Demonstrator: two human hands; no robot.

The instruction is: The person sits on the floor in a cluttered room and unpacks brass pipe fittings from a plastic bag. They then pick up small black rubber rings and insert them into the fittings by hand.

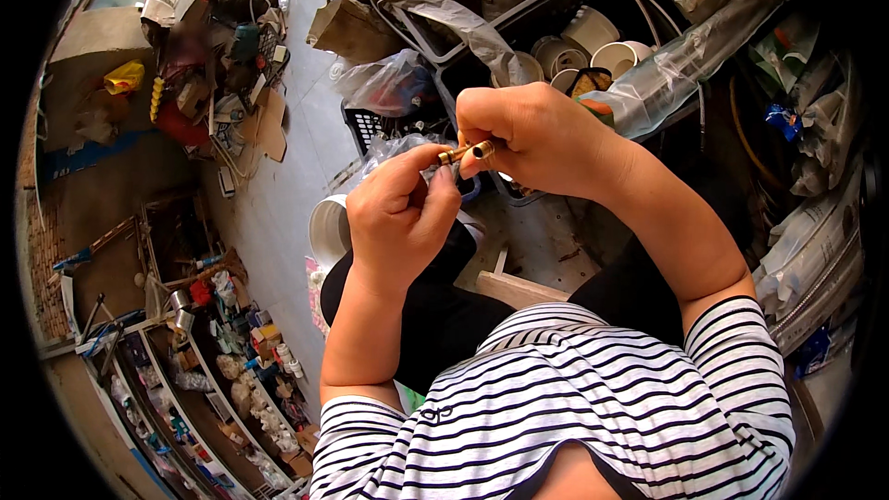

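In front of my chest, both hands meet at a small brass-coloured fitting (481, 150) with a round, open end. My left hand (398, 213) pinches its left part between thumb and fingertips. My right hand (537, 139) is closed on the right part, fingers curled in. Whether the brass is one piece or two touching pieces, I cannot tell. An orange and green object (597, 110) shows just behind my right hand; the hand hides the rest of it. Below the hands, a clear plastic bag (398, 150) is partly covered by my left hand.
Beyond my hands stands a black bin (444, 46) with white pipe fittings (593, 30) in it. A long plastic-wrapped bundle (690, 65) slants at the right. A white bucket (329, 230) lies by my left forearm. Loaded shelves (199, 380) line the left side.
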